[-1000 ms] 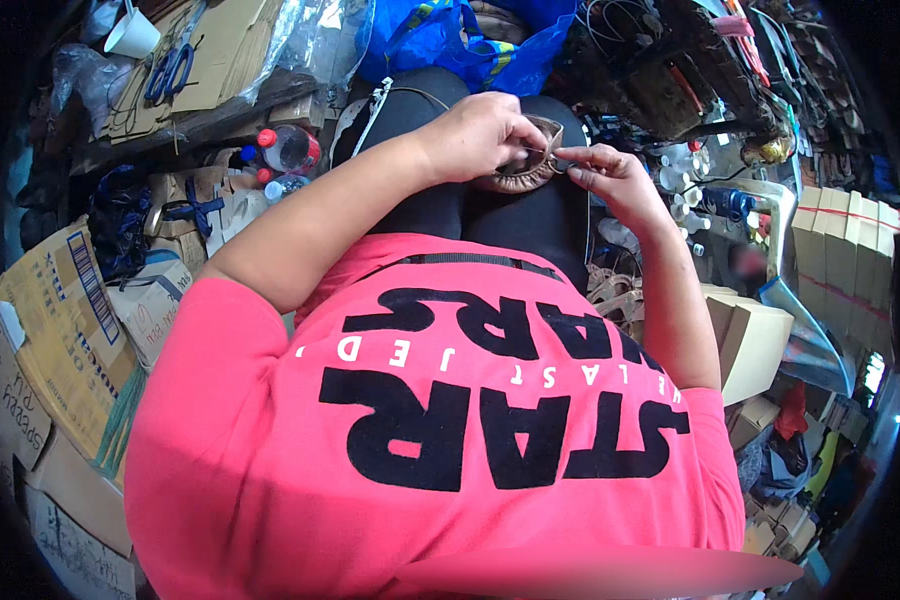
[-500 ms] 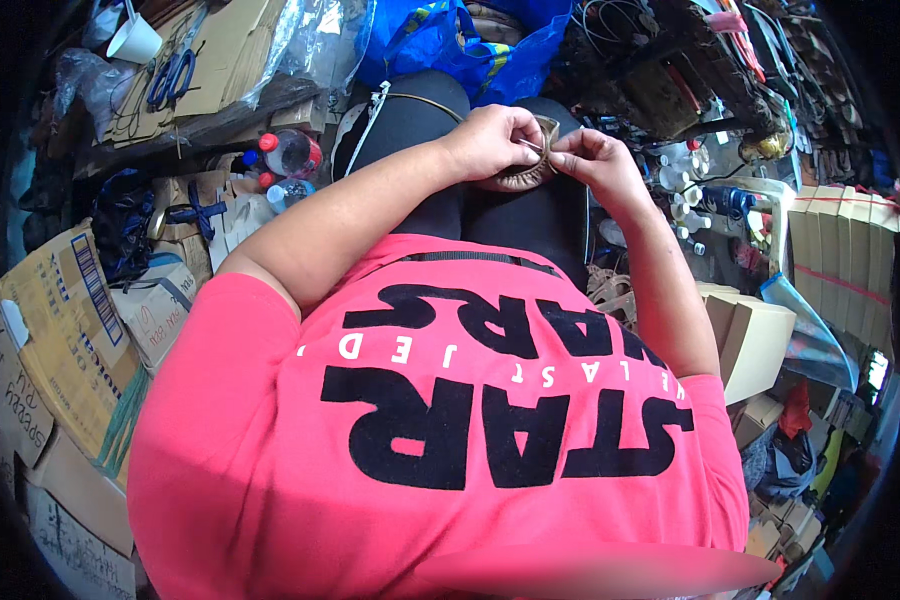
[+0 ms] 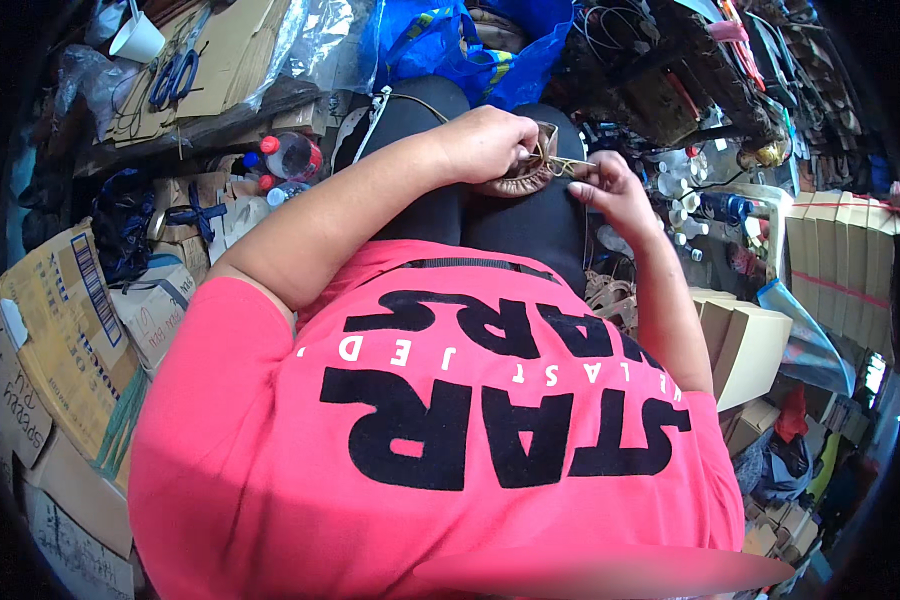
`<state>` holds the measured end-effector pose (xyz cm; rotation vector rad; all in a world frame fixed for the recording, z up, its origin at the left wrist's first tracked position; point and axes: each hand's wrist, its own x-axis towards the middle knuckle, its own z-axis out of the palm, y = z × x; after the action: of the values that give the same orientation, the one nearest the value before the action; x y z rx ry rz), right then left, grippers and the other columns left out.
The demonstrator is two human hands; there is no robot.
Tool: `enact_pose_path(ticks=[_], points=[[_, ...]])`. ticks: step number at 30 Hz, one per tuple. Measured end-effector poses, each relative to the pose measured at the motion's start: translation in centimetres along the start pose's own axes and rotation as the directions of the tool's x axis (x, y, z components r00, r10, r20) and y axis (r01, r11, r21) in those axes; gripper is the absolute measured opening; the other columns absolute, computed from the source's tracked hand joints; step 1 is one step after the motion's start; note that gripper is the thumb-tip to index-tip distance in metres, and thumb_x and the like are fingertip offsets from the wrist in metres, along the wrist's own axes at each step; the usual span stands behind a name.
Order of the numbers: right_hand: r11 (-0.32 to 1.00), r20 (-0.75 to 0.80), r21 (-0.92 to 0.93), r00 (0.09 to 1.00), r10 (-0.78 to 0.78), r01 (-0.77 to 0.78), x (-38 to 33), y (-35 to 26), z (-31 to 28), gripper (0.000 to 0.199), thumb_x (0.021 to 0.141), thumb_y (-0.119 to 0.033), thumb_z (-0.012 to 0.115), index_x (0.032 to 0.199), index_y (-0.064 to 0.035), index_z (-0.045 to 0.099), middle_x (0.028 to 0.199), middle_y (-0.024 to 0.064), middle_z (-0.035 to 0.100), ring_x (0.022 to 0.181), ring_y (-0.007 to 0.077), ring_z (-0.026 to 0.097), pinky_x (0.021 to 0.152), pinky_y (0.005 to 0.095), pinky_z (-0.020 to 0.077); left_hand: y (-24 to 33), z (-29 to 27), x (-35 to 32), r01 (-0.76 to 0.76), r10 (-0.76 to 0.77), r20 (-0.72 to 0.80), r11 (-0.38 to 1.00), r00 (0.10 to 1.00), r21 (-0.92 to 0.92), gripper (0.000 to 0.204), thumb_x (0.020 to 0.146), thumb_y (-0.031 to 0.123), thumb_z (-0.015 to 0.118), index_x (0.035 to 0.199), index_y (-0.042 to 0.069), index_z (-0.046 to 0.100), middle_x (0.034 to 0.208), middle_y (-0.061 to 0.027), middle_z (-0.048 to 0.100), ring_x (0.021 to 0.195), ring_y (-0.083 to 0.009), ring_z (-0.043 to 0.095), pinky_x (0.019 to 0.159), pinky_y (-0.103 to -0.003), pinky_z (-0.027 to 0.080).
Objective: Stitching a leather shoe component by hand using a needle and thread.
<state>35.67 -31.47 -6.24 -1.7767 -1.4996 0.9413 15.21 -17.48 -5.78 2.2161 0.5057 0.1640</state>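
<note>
A brown leather shoe (image 3: 522, 186) with a puckered, stitched toe rests across my dark-trousered thighs. My left hand (image 3: 495, 142) is closed at its upper edge, with finger and thumb pinching around the lace there. A thin tan lace (image 3: 562, 161) makes loops over the shoe opening and stretches to the right. Its far end runs into my right hand (image 3: 615, 185), where the fingers are pinched on it just beyond the shoe. What lies beneath my left fingertips is hidden.
A blue plastic bag (image 3: 530, 65) stands beyond my knees. Left are blue-handled scissors (image 3: 175, 77) on cardboard, a white cup (image 3: 137, 38), bottles (image 3: 291, 158) and cartons (image 3: 65, 330). On the right are small bottles (image 3: 675, 185), a pale chair frame (image 3: 776, 225) and stacked boxes (image 3: 840, 260).
My right hand has moved away from the shoe to the right, drawing the lace out with it. Loops of lace now show over the opening. My left hand stays at the shoe.
</note>
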Motion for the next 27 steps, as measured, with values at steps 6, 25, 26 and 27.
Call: enact_pose_path(ticks=[6, 25, 26, 27], points=[[0.887, 0.008, 0.442, 0.989, 0.148, -0.136, -2.0, -1.7, -2.3, 0.014, 0.077, -0.011, 0.067, 0.076, -0.0021, 0.057, 0.084, -0.001, 0.047, 0.075, 0.0074, 0.046, 0.066, 0.0206, 0.0376, -0.1, 0.6, 0.5, -0.082, 0.079, 0.048, 0.994, 0.996, 0.073, 0.012, 0.083, 0.014, 0.054, 0.09, 0.005, 0.058, 0.079, -0.0169, 0.062, 0.077, -0.0352, 0.06, 0.067, -0.041, 0.047], [0.578, 0.372, -0.695, 0.902, -0.221, 0.428, 2.8, -4.6, -1.7, 0.013, 0.072, -0.006, 0.054, 0.084, -0.0114, 0.054, 0.072, 0.0087, 0.06, 0.077, 0.0278, 0.059, 0.074, 0.0397, 0.0401, -2.7, -1.6, -3.6, -0.251, 0.271, -0.037, 0.929, 0.962, 0.271, 0.008, 0.08, 0.011, 0.051, 0.086, 0.006, 0.053, 0.076, -0.0162, 0.059, 0.075, -0.0356, 0.058, 0.065, -0.043, 0.045], [0.606, 0.338, -0.687, 0.915, -0.22, 0.4, 2.5, -3.5, -2.4, 0.014, 0.072, -0.005, 0.055, 0.084, -0.0119, 0.054, 0.071, 0.0084, 0.06, 0.075, 0.0281, 0.059, 0.074, 0.0394, 0.0403, -3.3, -2.5, -4.8, -0.242, 0.278, -0.048, 0.898, 0.959, 0.369, 0.007, 0.08, 0.009, 0.051, 0.086, 0.006, 0.053, 0.075, -0.0154, 0.058, 0.075, -0.0347, 0.058, 0.065, -0.043, 0.045], [0.691, 0.27, -0.632, 0.935, -0.229, 0.351, 2.0, -3.0, -3.2, 0.013, 0.071, -0.004, 0.055, 0.081, -0.0119, 0.056, 0.068, 0.0099, 0.059, 0.075, 0.0308, 0.059, 0.072, 0.0402, 0.0413, -4.0, -3.6, -6.1, -0.175, 0.228, -0.128, 0.928, 0.965, 0.329, 0.007, 0.079, 0.009, 0.052, 0.085, 0.005, 0.053, 0.074, -0.0145, 0.058, 0.073, -0.0346, 0.057, 0.065, -0.042, 0.044]])
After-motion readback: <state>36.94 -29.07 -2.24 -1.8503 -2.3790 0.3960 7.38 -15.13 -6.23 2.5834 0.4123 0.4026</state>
